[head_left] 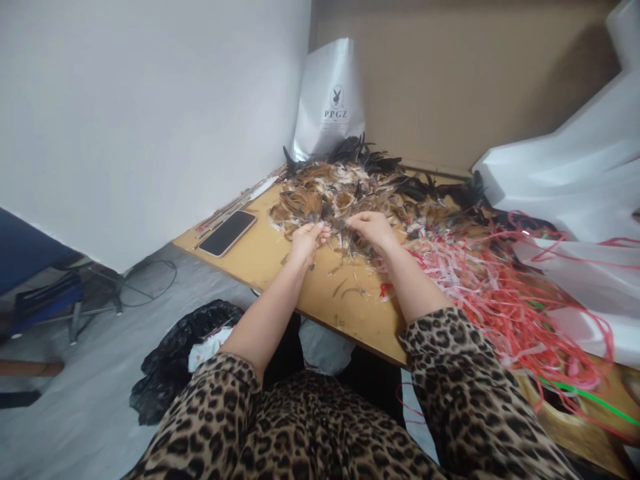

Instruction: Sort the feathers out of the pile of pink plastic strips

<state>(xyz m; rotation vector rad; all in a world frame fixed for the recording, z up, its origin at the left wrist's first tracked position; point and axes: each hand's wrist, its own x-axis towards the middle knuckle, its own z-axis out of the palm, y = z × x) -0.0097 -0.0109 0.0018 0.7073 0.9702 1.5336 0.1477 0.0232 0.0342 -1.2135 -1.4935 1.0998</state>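
- Left hand (307,241), centre frame; thumb and finger pinched, seemingly on feathers (361,189);
- feathers heaped above centre; likely light, soft, easily bent; best held at the base;
- right hand (374,228), right of centre; fingertips narrowed; cannot tell on what.

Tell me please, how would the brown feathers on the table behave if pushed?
The brown feathers look thin and loosely heaped, so they would probably feel light and scatter. Their curved, wispy shapes suggest they would likely bend rather than roll.
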